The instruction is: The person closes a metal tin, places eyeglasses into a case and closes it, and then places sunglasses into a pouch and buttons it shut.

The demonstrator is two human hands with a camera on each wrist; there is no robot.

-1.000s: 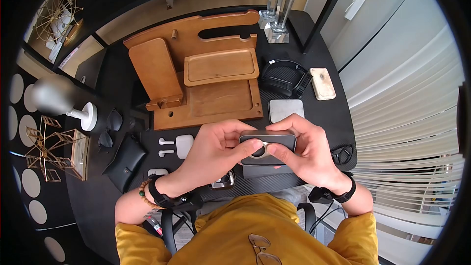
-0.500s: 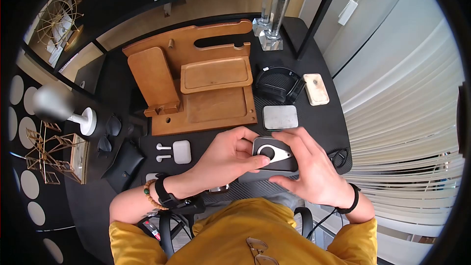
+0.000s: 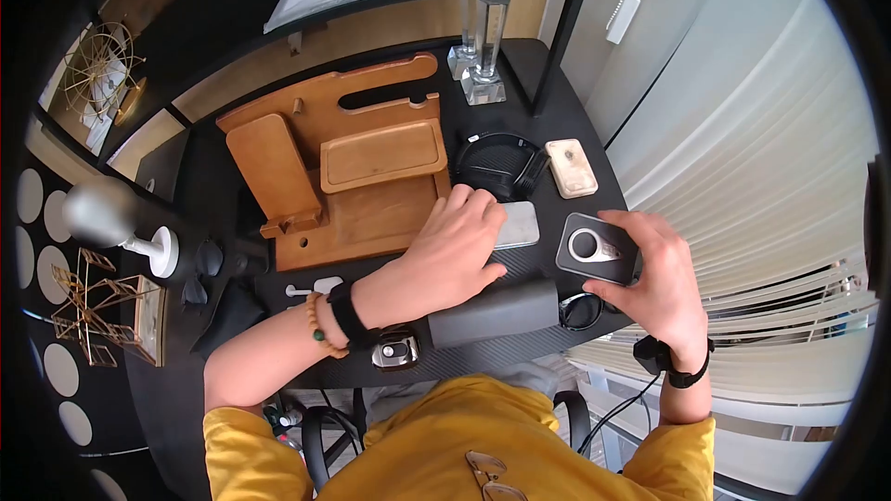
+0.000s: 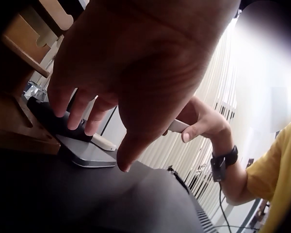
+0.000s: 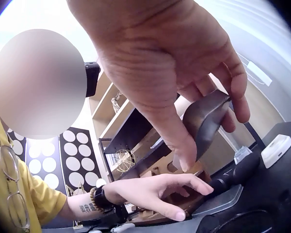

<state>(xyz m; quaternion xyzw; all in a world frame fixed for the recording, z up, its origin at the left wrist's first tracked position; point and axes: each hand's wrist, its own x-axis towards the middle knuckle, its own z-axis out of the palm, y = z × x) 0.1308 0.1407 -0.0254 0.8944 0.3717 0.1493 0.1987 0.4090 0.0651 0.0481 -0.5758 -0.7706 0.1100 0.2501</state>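
While the right hand (image 3: 661, 278) was grasping a dark-grey rectangular tin (image 3: 594, 268), the left hand (image 3: 450, 250) was released and held nothing.

Right hand: thumb on the near edge, fingers at the far edge and side; tin raised, its face visible in the head view. On that face, to the left of the right palm — one silver-white ring piece (image 3: 608, 251) with a tapered end.

Left hand: palm down, fingers loosely bent, thumb extended to the right. Just beside its fingertips, on the right, lay one flat silver tin (image 3: 520, 225), partly covered from view; whether the fingers touched it could not be told.

Beyond the left hand: one brown wooden desk organiser (image 3: 380, 209), with a pair of black headphones (image 3: 501, 165) farther right. Beyond the right hand, toward its left: one cream rectangular case (image 3: 571, 168).

On the body side of the left hand: one dark-grey oblong case (image 3: 494, 314). To the left of the right hand, below the raised tin: one black looped item (image 3: 582, 312) — too small to name surely.

Beside the left wrist: one white earbud (image 3: 297, 291) and a partly hidden white charging case (image 3: 327, 285). Nearer the body from that wrist: one small silver-and-black device (image 3: 396, 351).
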